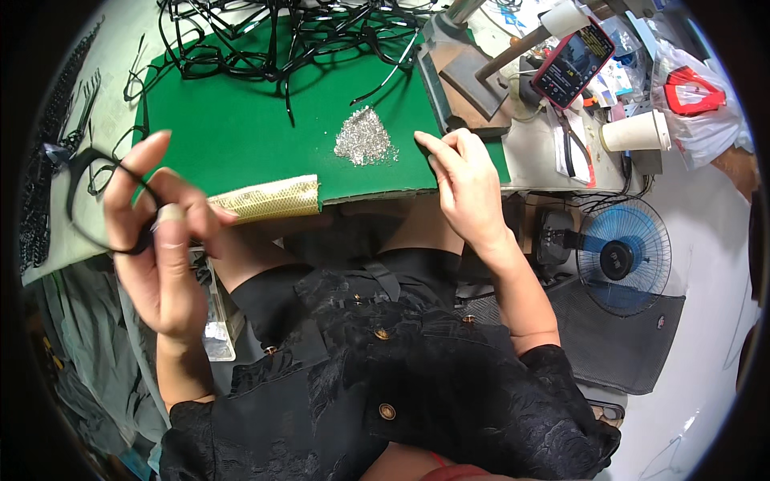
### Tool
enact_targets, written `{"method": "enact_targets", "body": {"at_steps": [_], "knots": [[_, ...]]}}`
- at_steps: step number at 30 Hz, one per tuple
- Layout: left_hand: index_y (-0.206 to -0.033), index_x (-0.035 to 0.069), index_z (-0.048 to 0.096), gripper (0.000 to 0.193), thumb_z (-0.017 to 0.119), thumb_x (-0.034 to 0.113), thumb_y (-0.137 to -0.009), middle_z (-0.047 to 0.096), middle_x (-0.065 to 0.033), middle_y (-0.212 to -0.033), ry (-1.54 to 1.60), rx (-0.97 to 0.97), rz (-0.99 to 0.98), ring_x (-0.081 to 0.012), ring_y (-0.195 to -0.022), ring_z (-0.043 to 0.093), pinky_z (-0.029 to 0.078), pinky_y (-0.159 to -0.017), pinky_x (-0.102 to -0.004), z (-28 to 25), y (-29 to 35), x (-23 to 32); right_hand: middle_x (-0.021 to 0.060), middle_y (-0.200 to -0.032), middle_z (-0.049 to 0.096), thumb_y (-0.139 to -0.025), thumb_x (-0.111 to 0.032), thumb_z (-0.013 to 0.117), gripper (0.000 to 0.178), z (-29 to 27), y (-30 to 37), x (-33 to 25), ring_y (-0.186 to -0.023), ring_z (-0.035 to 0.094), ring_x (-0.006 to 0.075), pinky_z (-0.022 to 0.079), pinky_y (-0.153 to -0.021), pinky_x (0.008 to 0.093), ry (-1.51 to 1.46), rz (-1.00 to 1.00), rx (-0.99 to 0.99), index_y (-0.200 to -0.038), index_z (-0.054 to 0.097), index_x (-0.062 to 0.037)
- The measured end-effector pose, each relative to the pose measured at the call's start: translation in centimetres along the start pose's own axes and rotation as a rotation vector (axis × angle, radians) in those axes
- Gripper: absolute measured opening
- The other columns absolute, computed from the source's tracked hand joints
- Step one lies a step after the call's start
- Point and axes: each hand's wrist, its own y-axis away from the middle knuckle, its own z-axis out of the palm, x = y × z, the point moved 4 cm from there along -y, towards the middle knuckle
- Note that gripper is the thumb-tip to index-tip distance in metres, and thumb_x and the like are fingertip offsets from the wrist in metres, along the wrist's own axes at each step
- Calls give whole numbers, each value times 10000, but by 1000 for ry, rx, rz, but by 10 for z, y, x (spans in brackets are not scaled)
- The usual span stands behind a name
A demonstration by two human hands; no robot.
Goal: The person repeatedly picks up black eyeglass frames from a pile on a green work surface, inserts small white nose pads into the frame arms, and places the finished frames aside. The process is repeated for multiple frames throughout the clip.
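Black eyeglass frame (pixel 70 204) up in my left grip (pixel 164 248)!
Here on the left, fingers curled, thumb in, I've got it held by the green mat's (pixel 257 144) left side; silver bits (pixel 362 138) heaped mid-mat; and just right of them, my right grip (pixel 472 188), fingertips nearly together, whether on anything tiny I can't tell.

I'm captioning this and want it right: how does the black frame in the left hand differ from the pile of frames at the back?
The held frame is a single piece; the pile has many frames tangled together. The held frame is up in the left hand, while the pile lies on the far part of the green mat. Both look black, with slim, curved rims.
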Motion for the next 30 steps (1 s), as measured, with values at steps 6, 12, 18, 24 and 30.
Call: {"method": "enact_targets", "body": {"at_steps": [6,12,18,24,30], "knots": [[-1380,-18,316,459,401,173,-971,493,-56,-758,31,-32,-43,-72,-586,437,449,-622,-228,17,2,-17,83,-849,511,-699,33,594,383,5,0,-4,-796,528,262,439,-694,355,1,-158,-83,-1050,652,-111],[-1339,2,402,411,439,164,-963,499,-45,-817,-30,-54,-23,-79,-659,444,409,-614,-212,24,-1,-31,75,-832,540,-738,11,634,217,0,5,5,-800,541,264,440,-707,353,-107,-145,-49,-931,641,-87],[-1362,7,356,442,446,109,-941,507,-49,-825,-56,-8,-87,-82,-650,427,377,-616,-202,30,1,-36,98,-779,558,-751,-13,660,141,5,-5,10,-751,560,266,462,-691,341,-291,-21,-79,-885,620,-34],[-1347,-7,362,435,456,118,-941,507,-48,-822,-46,-27,-145,-82,-670,443,378,-624,-196,33,4,-40,82,-788,546,-752,-7,654,147,7,-14,4,-754,559,260,454,-678,338,-312,-46,-183,-885,620,-59],[-1343,-4,367,437,472,124,-938,523,-50,-809,-52,-38,-154,-82,-657,464,380,-611,-193,30,4,-40,83,-802,538,-768,11,636,147,2,-13,5,-759,560,249,454,-671,329,-219,-101,-198,-894,615,-64]]}}
